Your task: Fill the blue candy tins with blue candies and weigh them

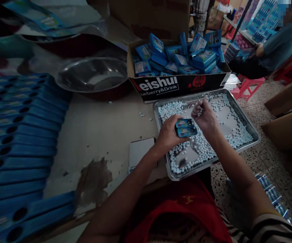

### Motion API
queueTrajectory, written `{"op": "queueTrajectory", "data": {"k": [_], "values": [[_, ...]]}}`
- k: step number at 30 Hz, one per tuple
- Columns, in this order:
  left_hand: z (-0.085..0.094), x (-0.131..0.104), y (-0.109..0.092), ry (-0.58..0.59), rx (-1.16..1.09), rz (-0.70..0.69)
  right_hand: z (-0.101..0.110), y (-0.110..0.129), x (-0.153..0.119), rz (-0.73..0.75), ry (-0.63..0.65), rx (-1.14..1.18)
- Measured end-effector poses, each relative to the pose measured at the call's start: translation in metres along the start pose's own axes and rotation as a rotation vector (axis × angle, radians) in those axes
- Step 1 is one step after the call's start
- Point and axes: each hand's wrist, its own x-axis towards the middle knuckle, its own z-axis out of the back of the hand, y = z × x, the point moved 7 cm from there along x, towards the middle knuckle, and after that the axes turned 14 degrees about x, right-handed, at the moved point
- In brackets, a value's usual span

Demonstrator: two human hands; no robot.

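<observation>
Two small blue packets (pixel 185 127) lie side by side in my left hand (pixel 169 132), whose fingers wrap round their left end. The packets are above a metal tray (pixel 255 137) that bears many pale blue and white pellets (pixel 204 150). To the right of the packets, over the tray, my right hand (pixel 205 116) is curled with the palm side up, closed on some of the pale pellets.
Behind the tray stands a cardboard box (pixel 183 83) full of blue packets. A metal bowl (pixel 92 76) is at the back left. Rows of blue boxes (pixel 16 141) line the left side. A small white box (pixel 140 152) lies left of the tray. A person (pixel 285 50) sits back right.
</observation>
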Motion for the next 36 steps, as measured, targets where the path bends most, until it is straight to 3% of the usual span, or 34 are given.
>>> {"op": "queueTrajectory", "data": {"k": [3, 6, 10, 13, 17, 19, 22, 25, 27, 30, 36], "values": [[-0.010, -0.001, 0.015, -0.008, -0.211, 0.003, 0.035, 0.012, 0.014, -0.008, -0.076, -0.003], [-0.019, 0.003, 0.014, -0.047, -0.215, -0.057, 0.073, 0.026, 0.022, 0.076, -0.190, -0.157], [-0.013, 0.007, 0.005, -0.083, -0.229, -0.049, 0.096, 0.032, 0.031, 0.070, -0.240, -0.198], [0.010, -0.003, 0.012, -0.073, -0.318, 0.118, 0.097, 0.028, 0.038, 0.013, -0.227, -0.077], [0.049, -0.031, 0.023, -0.052, -0.490, 0.311, 0.097, 0.009, 0.042, -0.185, -0.225, 0.008], [0.069, -0.044, 0.024, -0.084, -0.463, 0.296, 0.094, 0.001, 0.040, -0.240, -0.175, -0.006], [0.091, -0.057, 0.019, -0.134, -0.301, 0.159, 0.082, 0.000, 0.033, -0.170, -0.060, -0.142], [0.102, -0.067, 0.013, -0.164, -0.224, 0.000, 0.070, 0.001, 0.025, -0.085, 0.035, -0.325], [0.105, -0.073, 0.015, -0.146, -0.215, -0.049, 0.067, -0.002, 0.022, -0.112, 0.046, -0.372], [0.110, -0.082, 0.024, -0.104, -0.189, -0.049, 0.069, -0.005, 0.021, -0.173, 0.006, -0.345], [0.122, -0.101, 0.043, -0.135, -0.145, 0.020, 0.070, -0.012, 0.026, -0.222, 0.007, -0.278]]}}
